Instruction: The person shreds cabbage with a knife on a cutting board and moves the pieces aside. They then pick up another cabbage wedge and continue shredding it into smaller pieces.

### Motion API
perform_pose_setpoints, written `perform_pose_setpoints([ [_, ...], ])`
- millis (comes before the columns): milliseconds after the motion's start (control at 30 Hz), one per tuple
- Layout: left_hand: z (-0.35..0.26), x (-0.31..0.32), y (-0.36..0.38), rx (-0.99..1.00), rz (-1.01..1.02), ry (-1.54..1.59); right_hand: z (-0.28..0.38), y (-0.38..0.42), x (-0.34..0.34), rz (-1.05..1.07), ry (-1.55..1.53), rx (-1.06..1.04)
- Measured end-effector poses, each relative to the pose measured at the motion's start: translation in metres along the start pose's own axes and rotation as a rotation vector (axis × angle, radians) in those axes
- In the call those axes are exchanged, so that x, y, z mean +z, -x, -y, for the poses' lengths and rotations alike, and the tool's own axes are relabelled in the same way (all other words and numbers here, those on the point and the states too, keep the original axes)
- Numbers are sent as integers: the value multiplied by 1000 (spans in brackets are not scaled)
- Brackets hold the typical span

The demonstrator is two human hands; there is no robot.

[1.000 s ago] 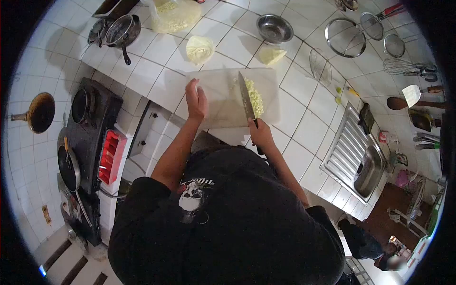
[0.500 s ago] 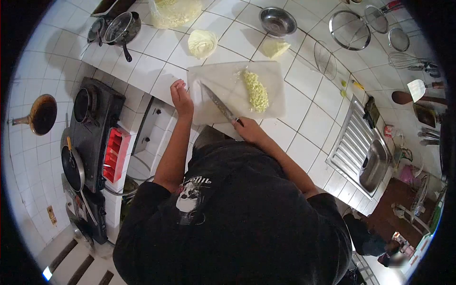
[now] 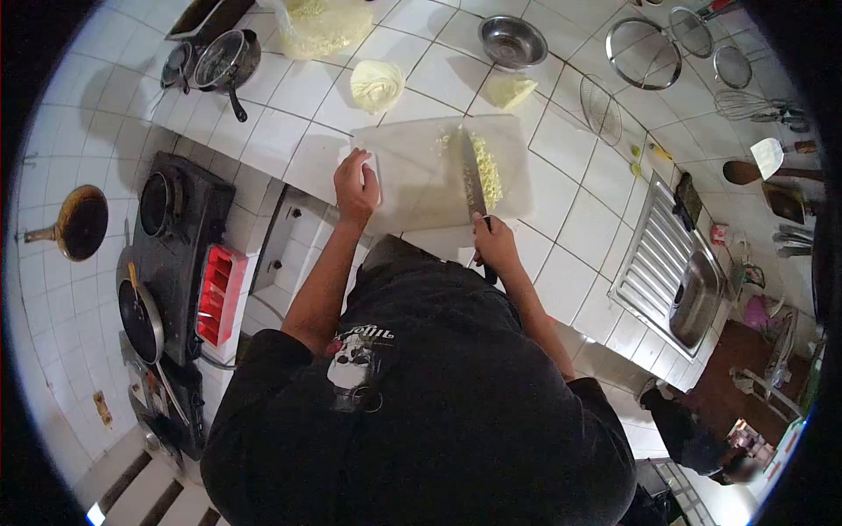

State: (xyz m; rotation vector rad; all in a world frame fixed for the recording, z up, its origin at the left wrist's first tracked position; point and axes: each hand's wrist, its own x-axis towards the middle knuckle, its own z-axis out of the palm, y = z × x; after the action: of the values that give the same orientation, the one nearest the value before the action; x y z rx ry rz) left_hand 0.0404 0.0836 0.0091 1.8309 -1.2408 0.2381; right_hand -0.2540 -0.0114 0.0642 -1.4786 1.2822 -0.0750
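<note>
My right hand [image 3: 496, 245] is closed around the handle of a long kitchen knife [image 3: 472, 171]. The blade points away from me and lies along the left side of a strip of finely chopped cabbage [image 3: 489, 175]. Under both is a white cutting board [image 3: 408, 175]. At the board's left edge my left hand [image 3: 355, 188] has its fingers curled over the rim, apparently gripping it. Beyond the board sit a pale cabbage piece [image 3: 377, 86] on the left and a cabbage wedge [image 3: 509, 89] on the right.
A steel bowl [image 3: 513, 42] and a plastic bag of shredded cabbage [image 3: 324, 31] stand farther back. Small pans [image 3: 226, 61] are at the back left. A stove [image 3: 189, 254] lies left, a sink [image 3: 697, 302] right. A person [image 3: 688, 438] is at the lower right.
The knife has moved right from the board's middle onto the cabbage, its tip swinging away from me. My left hand has moved right and closed at the board's edge.
</note>
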Motion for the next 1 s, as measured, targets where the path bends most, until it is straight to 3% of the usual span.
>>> perform_pose_setpoints([
  [100, 9, -1, -6, -16, 19, 50, 20, 3, 15, 57, -6, -1],
  [167, 17, 3, -11, -24, 16, 64, 34, 1, 27, 237, 158, -68],
  [200, 22, 3, -13, -17, 17, 74, 35, -2, 36, 224, 155, -66],
  [267, 27, 5, -19, -86, 59, 42, 24, -12, 53, 233, 302, -294],
  [367, 26, 6, -25, -124, 87, 57, 18, -13, 63, 63, 345, -289],
  [433, 36, 10, -22, -158, 130, 113, 24, -10, 59, 42, 323, -196],
  [500, 33, 14, -19, -161, 130, 51, 44, 5, 49, -17, 39, 113],
  [667, 31, 14, -16, -227, 151, 30, 28, 12, 41, -181, -69, 165],
  [1000, 40, 12, -16, -182, 256, 75, 76, -15, 61, -75, 4, 80],
])
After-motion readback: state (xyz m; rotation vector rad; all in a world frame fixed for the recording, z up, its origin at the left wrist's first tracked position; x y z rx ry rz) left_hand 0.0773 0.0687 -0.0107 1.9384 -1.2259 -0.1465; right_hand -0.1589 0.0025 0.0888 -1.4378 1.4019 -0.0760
